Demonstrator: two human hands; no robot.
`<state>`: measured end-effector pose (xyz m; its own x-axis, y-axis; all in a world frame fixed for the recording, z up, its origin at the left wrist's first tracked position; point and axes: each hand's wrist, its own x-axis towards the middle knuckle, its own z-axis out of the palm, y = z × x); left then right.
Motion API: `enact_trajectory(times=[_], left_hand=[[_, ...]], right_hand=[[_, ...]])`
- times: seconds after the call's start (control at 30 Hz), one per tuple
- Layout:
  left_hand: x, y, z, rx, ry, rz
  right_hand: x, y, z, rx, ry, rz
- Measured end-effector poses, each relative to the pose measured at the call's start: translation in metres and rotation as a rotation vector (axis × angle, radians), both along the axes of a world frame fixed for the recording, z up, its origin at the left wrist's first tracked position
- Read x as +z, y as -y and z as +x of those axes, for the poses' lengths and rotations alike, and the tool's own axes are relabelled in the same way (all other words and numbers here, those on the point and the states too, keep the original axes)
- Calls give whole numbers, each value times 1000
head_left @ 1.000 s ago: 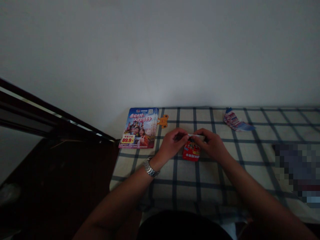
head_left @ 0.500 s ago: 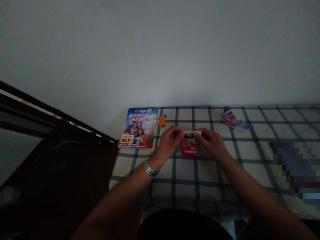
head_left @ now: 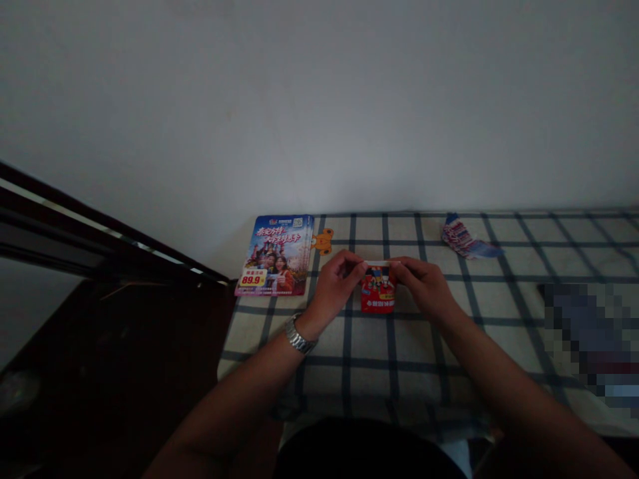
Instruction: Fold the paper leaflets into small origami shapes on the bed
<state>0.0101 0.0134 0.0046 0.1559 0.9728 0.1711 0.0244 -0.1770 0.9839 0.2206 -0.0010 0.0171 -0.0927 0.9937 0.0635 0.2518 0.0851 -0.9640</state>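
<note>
Thumb and fingers of the left hand (head_left: 342, 283) are pinched on one far corner of a red printed paper (head_left: 378, 301); those of the right hand (head_left: 424, 285) close on the other. The paper is between the two hands, above the checked cloth (head_left: 369, 349), in from the cloth's left edge; whether its lower end touches the cloth, I cannot tell. It looks light, thin and glossy: likely to crease or tear if pulled, and a little slippery, so the corners, or the whole pale upper edge, give the best hold. A metal watch (head_left: 301, 334) circles the left wrist. Beyond, an orange bear figure (head_left: 323, 241) sits just beside a stack of leaflets (head_left: 274, 259) at the cloth's far left corner. Farther right, near the far edge, lies a pleated paper (head_left: 464, 239).
</note>
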Motion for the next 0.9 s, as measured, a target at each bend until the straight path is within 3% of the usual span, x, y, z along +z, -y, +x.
enact_trajectory(times=[0.43, 0.9], left_hand=[[3, 1, 1, -2, 2, -4], [0, 0, 2, 2, 1, 26]], right_hand=[[-3, 0, 1, 9, 1, -2], [7, 0, -2, -16, 100, 54]])
